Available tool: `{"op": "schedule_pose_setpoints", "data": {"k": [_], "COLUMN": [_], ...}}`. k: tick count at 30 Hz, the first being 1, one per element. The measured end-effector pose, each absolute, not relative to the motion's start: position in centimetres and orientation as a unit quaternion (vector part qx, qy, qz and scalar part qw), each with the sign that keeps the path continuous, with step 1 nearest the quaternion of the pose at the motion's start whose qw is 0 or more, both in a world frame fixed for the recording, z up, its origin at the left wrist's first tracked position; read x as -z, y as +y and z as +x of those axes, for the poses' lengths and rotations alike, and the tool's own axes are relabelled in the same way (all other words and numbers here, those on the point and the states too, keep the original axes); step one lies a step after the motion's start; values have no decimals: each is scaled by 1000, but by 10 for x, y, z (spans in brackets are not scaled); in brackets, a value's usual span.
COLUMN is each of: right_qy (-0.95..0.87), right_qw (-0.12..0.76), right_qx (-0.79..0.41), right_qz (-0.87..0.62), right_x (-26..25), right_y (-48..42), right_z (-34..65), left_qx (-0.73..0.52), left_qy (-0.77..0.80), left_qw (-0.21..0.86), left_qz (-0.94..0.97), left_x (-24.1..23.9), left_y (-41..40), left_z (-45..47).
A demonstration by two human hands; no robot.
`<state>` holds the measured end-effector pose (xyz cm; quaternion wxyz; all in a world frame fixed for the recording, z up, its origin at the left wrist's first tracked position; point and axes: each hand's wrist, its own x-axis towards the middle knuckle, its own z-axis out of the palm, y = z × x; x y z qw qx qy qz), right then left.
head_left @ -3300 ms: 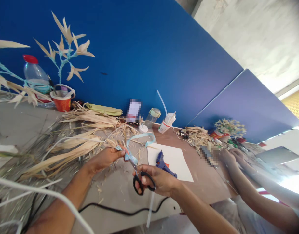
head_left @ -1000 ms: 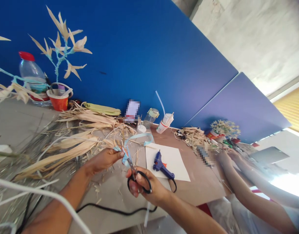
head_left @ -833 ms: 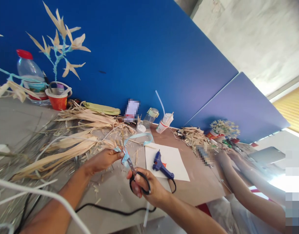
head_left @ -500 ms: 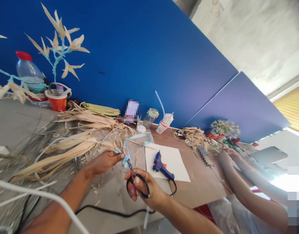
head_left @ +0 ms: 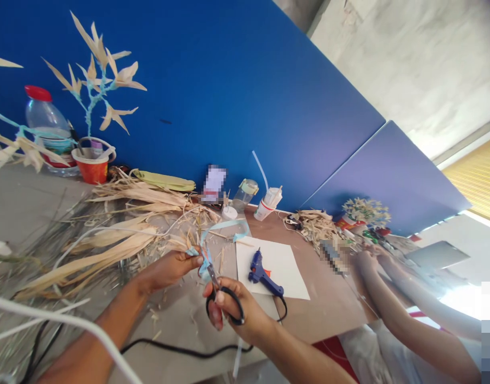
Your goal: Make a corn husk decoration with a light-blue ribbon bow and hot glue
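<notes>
My right hand [head_left: 232,304] is closed around the black handles of a pair of scissors [head_left: 225,305], whose blades point up and left into a light-blue ribbon [head_left: 205,266]. Pinched in my left hand [head_left: 176,266] is one end of this ribbon, bunched near the fingertips, with pale husk tips showing just behind. The ribbon's free length curls away over the table toward the back. How far the blades are apart is too small to tell. Right of the scissors, a blue glue gun [head_left: 263,274] lies on a white sheet [head_left: 295,277].
Dried corn husks [head_left: 125,245] and thin wires [head_left: 64,250] cover the left side. A red cup [head_left: 93,170] holds a husk-flower stem beside a bottle [head_left: 48,128]. A black cable [head_left: 181,352] crosses the front. A co-worker's arms [head_left: 392,298] reach in from the right.
The view has shifted very slightly. Both hands, the scissors and the ribbon keep nearly the same position.
</notes>
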<state>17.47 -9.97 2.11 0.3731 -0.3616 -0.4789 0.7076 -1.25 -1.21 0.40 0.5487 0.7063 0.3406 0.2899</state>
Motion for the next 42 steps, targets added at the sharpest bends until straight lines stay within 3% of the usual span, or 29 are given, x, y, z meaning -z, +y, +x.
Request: {"op": "schedule_pose_setpoints", "data": {"k": [6,9,12,17,21,23,27,31,36,42], "right_qy": [-466,-516,-590,-684,-701,-713,-742,-770,-803,-822], "right_qw": [408,415,415,197,41,4,-74,-89,-134,-157], "right_qx": [-673,-647,-545,-265,-84,-63,-94,-41,-76,46], "right_qz": [-404,-378,-428,-650,-707,-698,-660,-630,-576,-546], "right_x": [-21,-28,-38,-40,-34,-30,-26,-32,-37,-35], "right_y": [-91,-81,-61,-26,-10,-4,7,9,5,3], "right_z": [171,181,198,217,212,206,194,186,180,173], "left_qx": [-266,-324,-407,-446,-496,-527,-555,-562,-571,-575], "left_qy": [292,309,349,322,380,390,378,409,432,446], "left_qw": [581,582,592,684,580,558,618,590,563,510], "left_qz": [712,678,601,480,522,509,409,411,412,458], "left_x": [1,-1,-1,5,6,6,9,12,7,7], "left_y": [-12,-12,-9,-1,7,10,13,15,13,13], "left_z": [-8,-9,-11,-15,-20,-22,-25,-24,-18,-15]}}
